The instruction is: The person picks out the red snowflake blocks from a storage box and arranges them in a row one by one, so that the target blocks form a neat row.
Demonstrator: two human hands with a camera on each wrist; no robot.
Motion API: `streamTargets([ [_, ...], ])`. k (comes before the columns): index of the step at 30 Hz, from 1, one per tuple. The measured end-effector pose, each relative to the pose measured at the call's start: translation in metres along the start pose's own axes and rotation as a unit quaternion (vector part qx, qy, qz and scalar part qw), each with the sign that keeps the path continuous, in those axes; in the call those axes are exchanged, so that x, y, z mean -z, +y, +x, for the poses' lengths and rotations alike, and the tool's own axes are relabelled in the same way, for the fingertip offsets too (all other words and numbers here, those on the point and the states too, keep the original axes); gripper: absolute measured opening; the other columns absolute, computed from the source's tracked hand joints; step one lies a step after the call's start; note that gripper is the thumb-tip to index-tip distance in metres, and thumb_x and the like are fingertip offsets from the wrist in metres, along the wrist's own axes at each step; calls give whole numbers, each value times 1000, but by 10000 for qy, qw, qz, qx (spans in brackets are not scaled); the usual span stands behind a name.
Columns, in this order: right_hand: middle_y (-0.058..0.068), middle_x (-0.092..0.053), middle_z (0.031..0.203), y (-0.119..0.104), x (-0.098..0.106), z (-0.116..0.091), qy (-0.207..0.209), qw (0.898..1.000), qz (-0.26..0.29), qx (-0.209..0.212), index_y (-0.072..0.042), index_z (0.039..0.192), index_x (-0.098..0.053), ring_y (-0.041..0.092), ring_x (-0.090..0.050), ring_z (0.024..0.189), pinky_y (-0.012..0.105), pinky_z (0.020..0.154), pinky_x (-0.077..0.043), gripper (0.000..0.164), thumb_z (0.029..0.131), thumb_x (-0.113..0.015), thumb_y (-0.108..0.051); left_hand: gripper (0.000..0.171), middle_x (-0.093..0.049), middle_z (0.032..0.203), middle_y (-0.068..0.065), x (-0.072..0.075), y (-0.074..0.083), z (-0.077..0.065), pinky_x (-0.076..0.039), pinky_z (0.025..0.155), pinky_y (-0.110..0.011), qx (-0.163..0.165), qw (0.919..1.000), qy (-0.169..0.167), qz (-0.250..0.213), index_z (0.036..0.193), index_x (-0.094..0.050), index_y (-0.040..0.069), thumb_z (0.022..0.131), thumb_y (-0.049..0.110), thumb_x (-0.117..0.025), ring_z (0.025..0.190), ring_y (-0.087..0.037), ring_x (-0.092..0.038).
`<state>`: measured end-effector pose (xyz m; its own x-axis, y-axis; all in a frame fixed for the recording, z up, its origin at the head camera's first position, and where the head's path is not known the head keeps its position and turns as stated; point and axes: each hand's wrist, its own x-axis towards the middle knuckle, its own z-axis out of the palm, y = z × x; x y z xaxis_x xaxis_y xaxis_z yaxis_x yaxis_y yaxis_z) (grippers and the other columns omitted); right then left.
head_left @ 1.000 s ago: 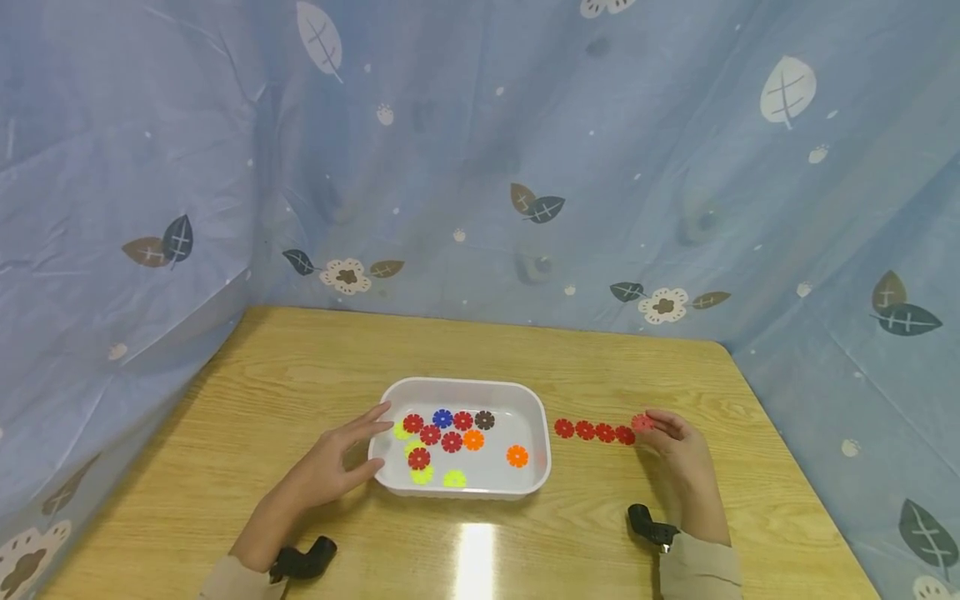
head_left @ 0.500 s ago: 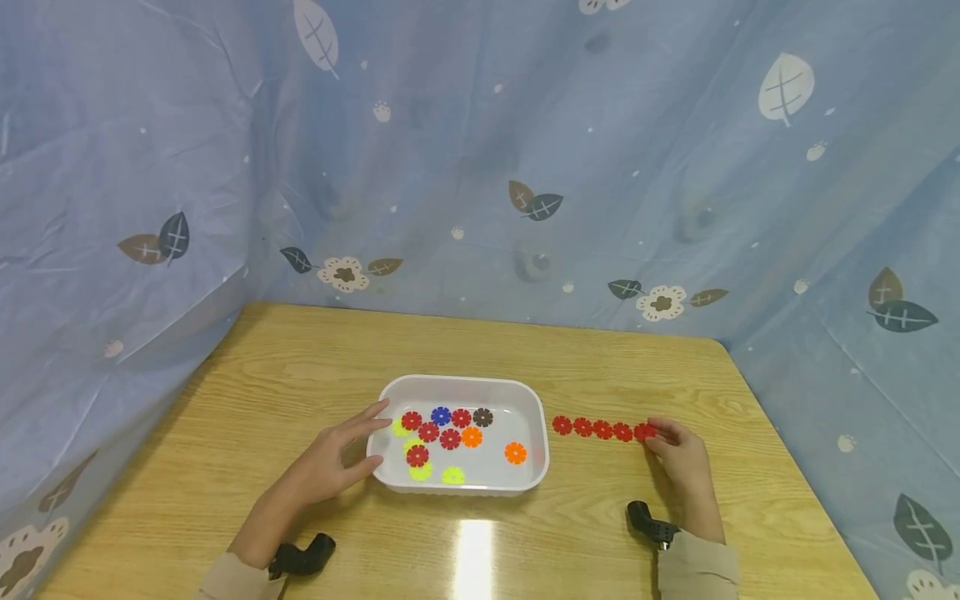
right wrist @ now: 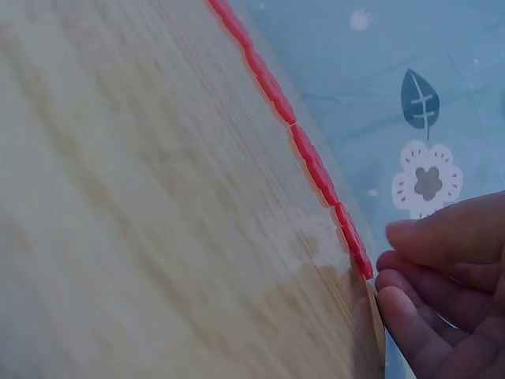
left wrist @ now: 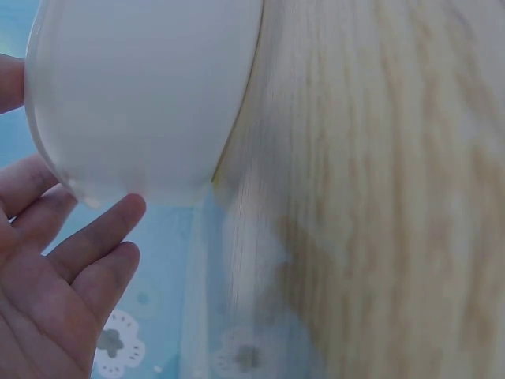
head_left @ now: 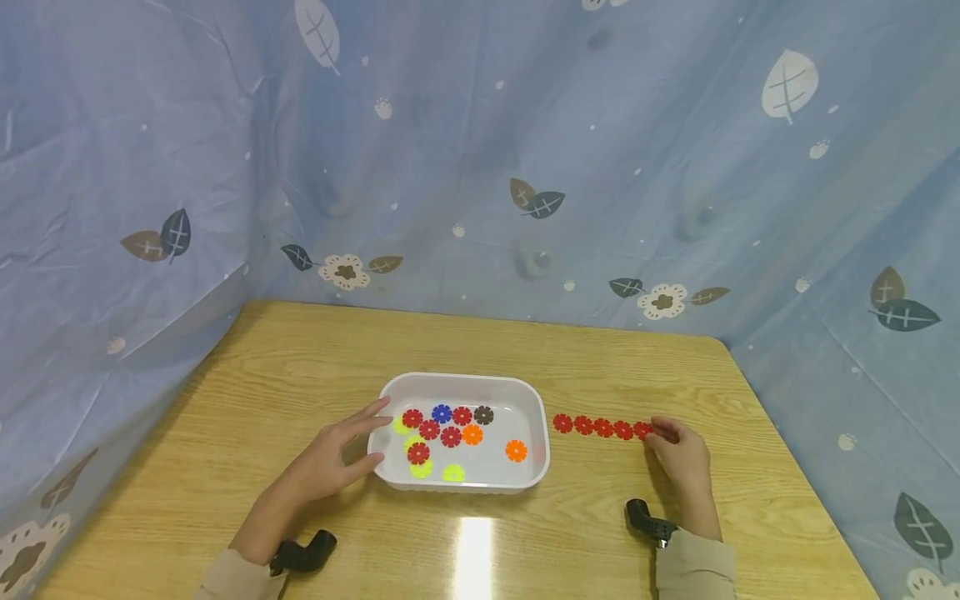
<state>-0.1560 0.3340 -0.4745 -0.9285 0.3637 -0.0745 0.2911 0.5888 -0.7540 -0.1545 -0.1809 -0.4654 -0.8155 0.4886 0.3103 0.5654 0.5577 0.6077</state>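
Note:
A row of several red notched plastic discs lies flat on the wooden table, right of the white tray. My right hand is at the row's right end, its fingertips by the last red disc and partly covering it. In the right wrist view, thumb and fingers sit beside the disc's edge without closing round it. My left hand rests at the tray's left end, fingers spread and touching the rim. From the left wrist view, its fingers look loosely extended against the tray's outer wall.
Inside the tray lie loose notched discs: several red and yellow, a blue one, a brown one and two orange, one orange disc apart at the right. Patterned blue cloth hangs behind and beside the table.
The right hand has lowered the last red disc from above the row's end to the table, then moved it slightly left against its neighbour. The left hand stays at the tray.

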Motion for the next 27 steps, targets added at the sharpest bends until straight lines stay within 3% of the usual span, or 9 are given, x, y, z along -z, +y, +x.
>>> streamTargets([
  [6,23,-58,128,-11,7,-4,92,9998,142,75,1,130,-53,-9,-49,88,1,67,-41,41,93,-59,-17,46,-41,148,-12,0,0,1,-38,104,-53,-20,10000,-14,-2,129,-57,5,86,18,-69,132,-36,-42],
  [11,22,-55,132,-28,10,-8,-106,9971,526,545,0,134,-50,-19,-45,87,0,72,-43,44,94,-58,-17,46,-41,148,-12,0,1,1,-39,104,-54,28,10000,-45,-29,129,-57,5,86,16,-69,133,-35,-41],
  [14,22,-54,131,-42,7,-13,-375,9913,902,887,2,134,-48,-18,-49,91,2,76,-46,45,95,-58,-18,47,-41,149,-11,0,1,0,-39,104,-54,40,10000,-43,-46,129,-57,5,86,15,-69,133,-36,-41],
  [20,-3,-60,114,-74,-14,-26,-913,9680,1808,1479,7,128,-49,-1,-58,100,8,81,-51,41,92,-61,-9,47,-40,149,-10,1,0,0,-38,105,-51,67,9999,-42,-98,130,-57,7,86,19,-69,133,-34,-41],
  [23,8,-61,116,-90,-32,-34,-1183,9566,2063,1685,9,125,-51,5,-60,102,12,83,-52,39,90,-62,-5,47,-39,150,-7,1,0,0,-37,107,-50,157,9998,-87,-114,130,-57,9,87,22,-69,134,-32,-40],
  [27,26,-58,122,-110,-55,-46,-1380,9503,2197,1722,6,122,-55,18,-61,107,14,86,-51,37,88,-64,-3,47,-37,151,-5,2,1,0,-36,108,-50,268,9994,-144,-144,131,-57,10,87,23,-68,136,-31,-39],
])
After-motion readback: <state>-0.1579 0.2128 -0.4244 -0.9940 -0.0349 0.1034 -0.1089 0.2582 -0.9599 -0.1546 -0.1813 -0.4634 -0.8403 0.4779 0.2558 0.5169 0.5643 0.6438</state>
